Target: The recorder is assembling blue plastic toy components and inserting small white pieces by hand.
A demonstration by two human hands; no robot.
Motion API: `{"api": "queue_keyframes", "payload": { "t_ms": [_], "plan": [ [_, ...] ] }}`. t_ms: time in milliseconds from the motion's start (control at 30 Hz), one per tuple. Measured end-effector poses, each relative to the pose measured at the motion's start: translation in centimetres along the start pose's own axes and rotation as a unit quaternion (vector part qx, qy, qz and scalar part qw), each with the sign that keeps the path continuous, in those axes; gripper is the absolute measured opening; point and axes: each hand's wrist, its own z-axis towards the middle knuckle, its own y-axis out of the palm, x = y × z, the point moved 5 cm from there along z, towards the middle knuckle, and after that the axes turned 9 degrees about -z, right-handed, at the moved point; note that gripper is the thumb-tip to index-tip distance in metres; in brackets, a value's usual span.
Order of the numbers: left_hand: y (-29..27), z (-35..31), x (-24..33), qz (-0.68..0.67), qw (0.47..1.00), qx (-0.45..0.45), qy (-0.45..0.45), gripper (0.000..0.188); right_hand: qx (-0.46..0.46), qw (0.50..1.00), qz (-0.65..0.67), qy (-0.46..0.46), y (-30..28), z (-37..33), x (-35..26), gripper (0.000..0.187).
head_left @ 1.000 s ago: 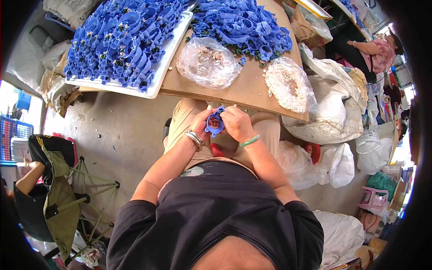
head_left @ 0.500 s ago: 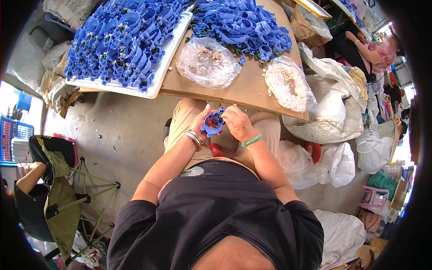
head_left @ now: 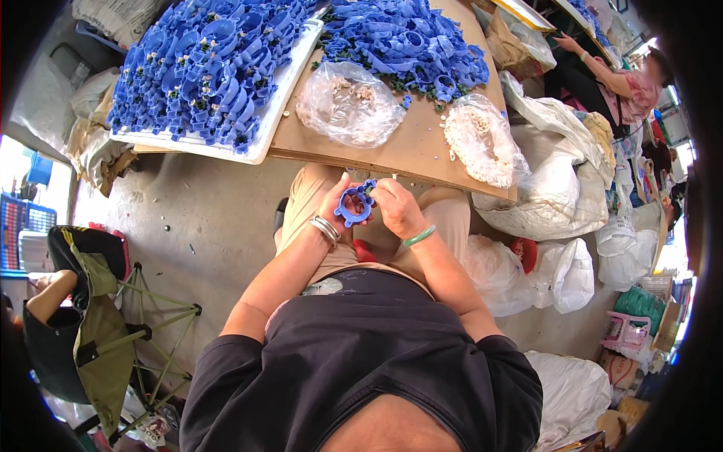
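Note:
Over my lap, my left hand (head_left: pixel 334 202) is closed on a blue plastic ring-shaped part (head_left: pixel 352 220) with small lugs round its rim. A small dark green and blue cluster sits on the ring's upper right side. At that cluster, my right hand (head_left: pixel 399 212) works with thumb and fingers pinched together. Whatever lies in this pinch is too small and too covered to name. Beyond my hands, on the table, lie a clear plastic bag (head_left: pixel 349 105) with small cream pieces and a second bag (head_left: pixel 482 143) full of similar pieces.
A white tray (head_left: pixel 260 143) heaped with blue parts stands at the table's (head_left: pixel 422 156) far left. Another blue pile (head_left: pixel 422 53) lies beside it. White sacks (head_left: pixel 550 196) crowd the right side; a folding chair (head_left: pixel 113 324) stands at left. Another person (head_left: pixel 633 83) sits far right.
Both hands stay almost in place, with the ring tilted slightly and the right-hand fingers shifted a little at the cluster. At the far right, the other person's arm has reached farther out.

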Motion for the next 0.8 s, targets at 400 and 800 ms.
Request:
{"api": "queue_keyframes", "payload": {
  "t_ms": [400,800],
  "plan": [
    [-0.2,-0.1,0.2,0.056,0.997,0.055,0.030,0.055,-0.007,0.998,-0.034,-0.057,0.3,0.0,-0.4,0.019],
    [0.3,-0.3,-0.2,0.073,0.994,0.028,-0.073,0.070,-0.038,0.959,0.207,0.191,-0.4,-0.3,3.2,0.022]
  ]
}}
